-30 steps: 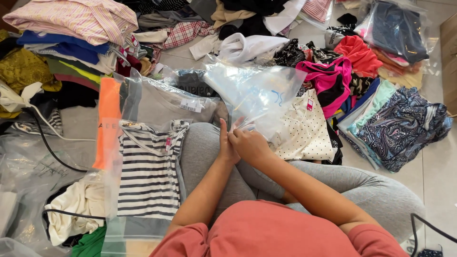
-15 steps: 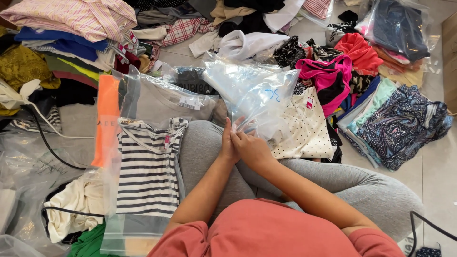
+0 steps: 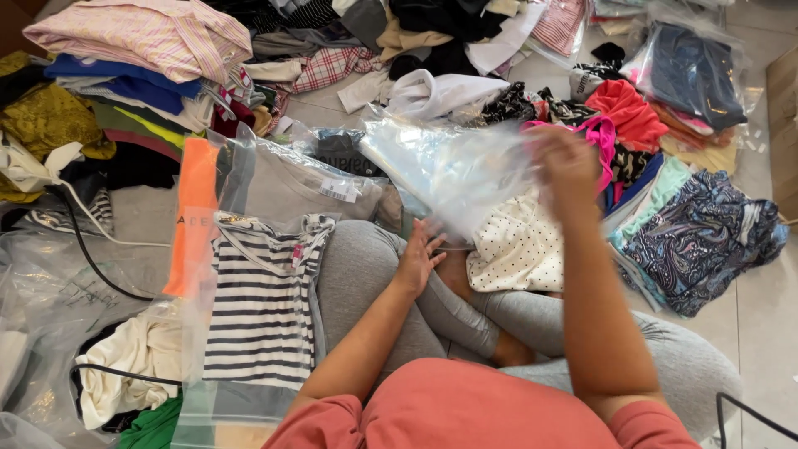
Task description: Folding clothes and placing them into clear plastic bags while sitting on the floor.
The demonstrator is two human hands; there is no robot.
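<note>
I sit cross-legged on the floor in grey trousers. My right hand [image 3: 568, 169] is raised and blurred, gripping the edge of a clear plastic bag [image 3: 445, 170] that spreads out to its left. My left hand [image 3: 418, 256] rests with spread fingers against my left knee, under the bag's lower corner. A white polka-dot garment [image 3: 519, 249] lies just beyond my legs. A black-and-white striped top in a clear bag [image 3: 263, 312] lies beside my left thigh.
Clothes surround me: a folded stack [image 3: 116, 50] at far left, a grey bagged shirt [image 3: 295, 187], an orange strip [image 3: 193, 212], pink and red garments [image 3: 619, 116], a paisley bagged garment [image 3: 702, 237] at right. A black cable [image 3: 87, 258] crosses empty bags at left.
My hands were together at the bag's lower corner. My right hand has since swung up and right with the bag's edge, stretching the bag out; my left hand has dropped to the knee.
</note>
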